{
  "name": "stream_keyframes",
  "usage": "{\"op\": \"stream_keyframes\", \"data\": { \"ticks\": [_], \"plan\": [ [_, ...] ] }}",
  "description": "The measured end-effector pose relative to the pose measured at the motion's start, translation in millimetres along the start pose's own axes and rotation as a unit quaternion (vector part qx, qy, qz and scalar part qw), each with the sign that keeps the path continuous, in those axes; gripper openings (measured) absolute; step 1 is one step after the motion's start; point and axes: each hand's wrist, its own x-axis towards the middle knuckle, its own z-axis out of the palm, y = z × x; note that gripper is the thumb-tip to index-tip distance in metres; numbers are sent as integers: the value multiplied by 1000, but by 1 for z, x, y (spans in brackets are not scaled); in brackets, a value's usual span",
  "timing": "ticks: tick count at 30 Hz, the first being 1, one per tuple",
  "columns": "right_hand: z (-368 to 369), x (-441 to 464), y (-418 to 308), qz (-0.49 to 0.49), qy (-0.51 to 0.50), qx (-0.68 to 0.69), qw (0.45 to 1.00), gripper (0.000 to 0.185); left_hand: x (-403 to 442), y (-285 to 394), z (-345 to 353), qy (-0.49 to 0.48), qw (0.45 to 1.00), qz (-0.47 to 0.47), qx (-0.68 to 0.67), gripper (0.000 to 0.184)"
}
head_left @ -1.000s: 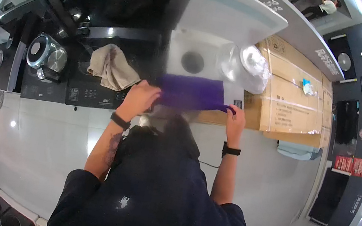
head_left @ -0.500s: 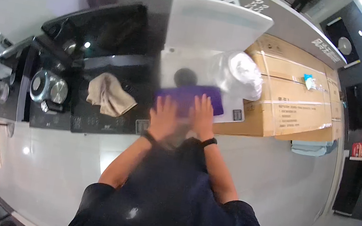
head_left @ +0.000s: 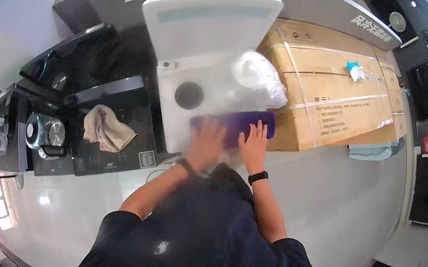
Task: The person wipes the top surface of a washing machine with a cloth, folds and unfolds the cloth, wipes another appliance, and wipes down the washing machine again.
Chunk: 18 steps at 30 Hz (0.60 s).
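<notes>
Head view: deep-purple cloth (head_left: 235, 126) lies as a plain, smooth, elongated rectangle along the near edge of the white lidded appliance (head_left: 168, 117), right end just beside the cardboard box (head_left: 337, 106). Left hand (head_left: 207, 142), motion-blurred, is over its left part, fingers extended; right hand (head_left: 253, 144) presses the right part, fingers spread, not gripping.

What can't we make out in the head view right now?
All in the head view:
Left hand: fingers smeared by motion blur; can't tell if they grip or press.
Purple cloth: parts under both hands hidden.
Right hand: palm hidden by its own back.
Carton: fine print too small to read.
Light-blue item: partly hidden by the carton.
</notes>
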Motion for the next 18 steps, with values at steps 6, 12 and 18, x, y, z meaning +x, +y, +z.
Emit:
{"op": "stream_keyframes", "data": {
  "ticks": [6,12,18],
  "plan": [
    [-19,21,12,9,-24,-23,999,56,10,18,-2,-17,999,-28,32,65],
    [2,51,48,14,-51,68,996,50,33,32,1,-34,996,-80,-11,63],
    [10,44,55,-112,-122,-33,986,64,23,17,8,-14,996,-79,-30,65]
  ]
}}
